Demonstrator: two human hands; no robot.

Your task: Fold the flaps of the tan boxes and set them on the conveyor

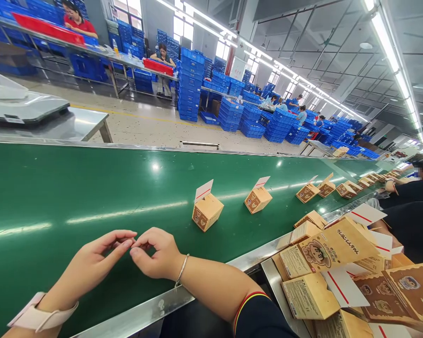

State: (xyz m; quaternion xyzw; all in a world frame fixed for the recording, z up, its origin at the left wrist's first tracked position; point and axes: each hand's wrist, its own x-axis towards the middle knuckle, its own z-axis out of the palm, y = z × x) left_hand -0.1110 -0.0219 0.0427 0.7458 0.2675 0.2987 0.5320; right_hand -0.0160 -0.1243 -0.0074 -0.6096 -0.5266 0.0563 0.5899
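Cardboard box (207,212) nearest hands (158,256): on green belt (91,188), ahead and right, apart

The bottom edge is cutting off our left forearm (30,332) at eight o'clock; the right edge is cropping the carton heap (352,244) at four and a co-worker (412,230) at three; at two we are finding workers (301,115) too small to tell

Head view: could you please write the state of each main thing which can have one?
Left hand: fingers curled, fingertips close to right hand's.
Right hand: fingers curled, holding nothing visible.
Nearest belt box: white flap raised.
Next box: white flap raised.
Side boxes: heaped, several white flaps out.
Belt: whether running, cannot tell.
Crates: stacked.
Lights: lit.
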